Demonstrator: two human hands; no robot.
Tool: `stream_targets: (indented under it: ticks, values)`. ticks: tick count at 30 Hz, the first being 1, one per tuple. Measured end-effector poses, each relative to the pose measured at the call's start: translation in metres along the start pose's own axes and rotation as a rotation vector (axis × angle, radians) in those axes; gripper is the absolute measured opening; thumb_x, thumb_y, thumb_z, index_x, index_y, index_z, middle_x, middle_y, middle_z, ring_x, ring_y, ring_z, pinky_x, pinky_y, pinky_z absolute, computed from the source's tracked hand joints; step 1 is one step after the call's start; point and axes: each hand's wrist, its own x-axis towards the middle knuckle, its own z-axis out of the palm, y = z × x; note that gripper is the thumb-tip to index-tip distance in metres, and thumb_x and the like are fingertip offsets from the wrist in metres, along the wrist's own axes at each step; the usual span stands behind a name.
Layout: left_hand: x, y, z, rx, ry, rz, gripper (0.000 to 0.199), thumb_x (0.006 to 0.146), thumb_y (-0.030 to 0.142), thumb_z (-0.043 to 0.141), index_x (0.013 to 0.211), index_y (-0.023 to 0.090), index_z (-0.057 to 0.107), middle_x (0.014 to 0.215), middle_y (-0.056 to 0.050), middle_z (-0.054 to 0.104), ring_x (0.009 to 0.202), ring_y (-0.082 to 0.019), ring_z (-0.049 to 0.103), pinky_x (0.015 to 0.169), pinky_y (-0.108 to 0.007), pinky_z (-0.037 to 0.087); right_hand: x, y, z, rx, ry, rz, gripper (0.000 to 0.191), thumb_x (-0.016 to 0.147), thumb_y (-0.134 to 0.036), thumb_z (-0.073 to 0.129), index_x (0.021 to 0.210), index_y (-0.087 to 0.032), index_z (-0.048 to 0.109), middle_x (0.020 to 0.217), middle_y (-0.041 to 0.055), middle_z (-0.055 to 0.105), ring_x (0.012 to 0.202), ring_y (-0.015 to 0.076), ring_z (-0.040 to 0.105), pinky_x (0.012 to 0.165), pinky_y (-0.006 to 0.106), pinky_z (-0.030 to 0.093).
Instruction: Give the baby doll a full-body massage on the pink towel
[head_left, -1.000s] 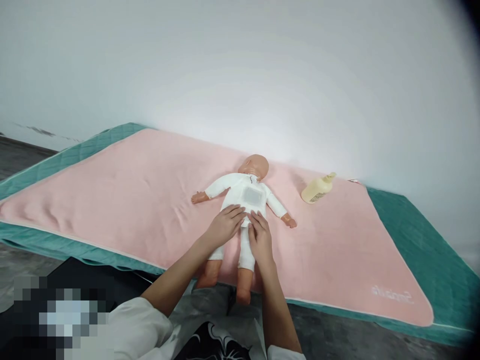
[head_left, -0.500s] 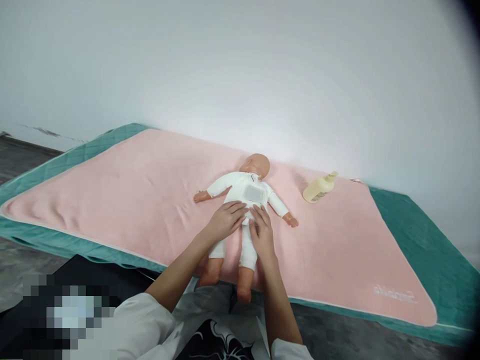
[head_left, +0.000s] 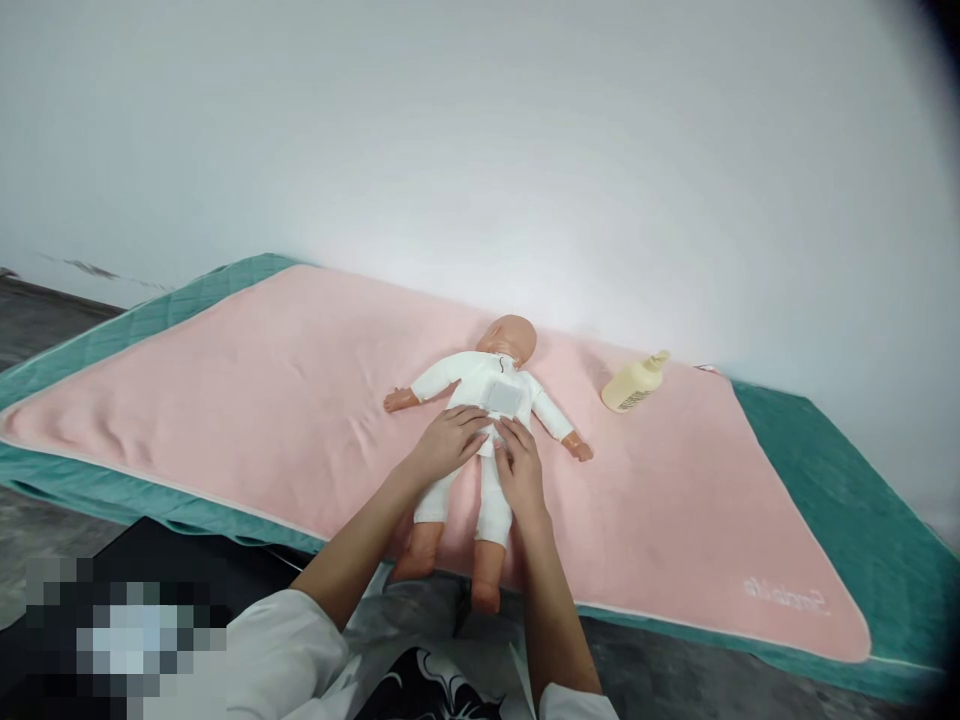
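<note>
A baby doll (head_left: 480, 380) in a white suit lies on the pink mat, with its bald head (head_left: 511, 338) toward the wall. It seems to lie face down; no face shows. A grey rectangular patch (head_left: 504, 398) sits on its upper body. My left hand (head_left: 452, 440) rests on the left side of the doll's lower trunk, fingers stretched out. Opposite it, my right hand (head_left: 521, 462) lies on the right side, fingers extended and slightly bent. The two hands' fingertips come close together just below the patch. The doll's lower legs point toward me, over the bed's edge.
A pale yellow pump bottle (head_left: 632, 385) is on the pink mat (head_left: 675, 510), right of the doll. Teal bedding (head_left: 847, 470) shows around the mat. A white wall (head_left: 480, 150) borders the far side. Something black with a blurred patch is at lower left.
The whole view has shifted slightly, so everything appears a little lower and to the left. Both hands stay on the doll's lower trunk, with barely any visible finger movement.
</note>
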Motion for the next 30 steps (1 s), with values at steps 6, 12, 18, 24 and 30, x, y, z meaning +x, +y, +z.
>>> stream_targets:
  ticks: [6,12,18,24,30]
  values:
    - [0.002,-0.001,0.001,-0.011,-0.01,-0.017,0.032,0.095,0.027,0.047,0.122,0.019,0.063,0.124,-0.009,0.066,0.119,-0.023,0.058,0.103,-0.044,0.047,0.0,0.002,0.002,0.035,0.011,0.028,0.037,0.096,-0.03,0.045,0.127,-0.022,0.064,0.131,0.0095,0.063,0.133,0.0241,0.048,0.112,0.049,0.041]
    - [0.001,-0.002,-0.008,-0.049,0.003,0.025,0.034,0.097,0.031,0.047,0.126,0.021,0.062,0.129,-0.009,0.064,0.121,-0.022,0.057,0.104,-0.043,0.047,-0.002,0.001,-0.001,0.052,0.044,0.025,0.037,0.097,-0.032,0.044,0.127,-0.023,0.063,0.135,0.0095,0.06,0.135,0.0232,0.046,0.113,0.049,0.04]
    - [0.006,-0.002,-0.012,-0.007,0.048,0.081,0.036,0.098,0.031,0.044,0.127,0.017,0.061,0.134,-0.01,0.061,0.13,-0.023,0.052,0.109,-0.043,0.044,0.007,0.001,-0.005,0.02,0.074,-0.028,0.037,0.098,-0.032,0.042,0.128,-0.023,0.063,0.141,0.0078,0.056,0.136,0.0229,0.044,0.114,0.049,0.037]
    - [0.013,-0.007,-0.001,0.056,-0.018,0.081,0.04,0.098,0.033,0.045,0.132,0.015,0.056,0.14,-0.013,0.057,0.135,-0.024,0.048,0.113,-0.047,0.039,0.018,0.009,-0.002,-0.027,-0.031,-0.04,0.042,0.098,-0.034,0.041,0.135,-0.021,0.057,0.147,0.0064,0.051,0.143,0.0258,0.037,0.116,0.053,0.035]
    - [0.013,-0.007,0.004,0.05,-0.056,0.022,0.041,0.099,0.034,0.045,0.133,0.015,0.056,0.139,-0.011,0.058,0.134,-0.023,0.05,0.114,-0.046,0.037,0.017,0.011,0.0,-0.026,-0.048,-0.016,0.041,0.098,-0.032,0.04,0.133,-0.022,0.059,0.144,0.006,0.054,0.141,0.0241,0.041,0.116,0.052,0.036]
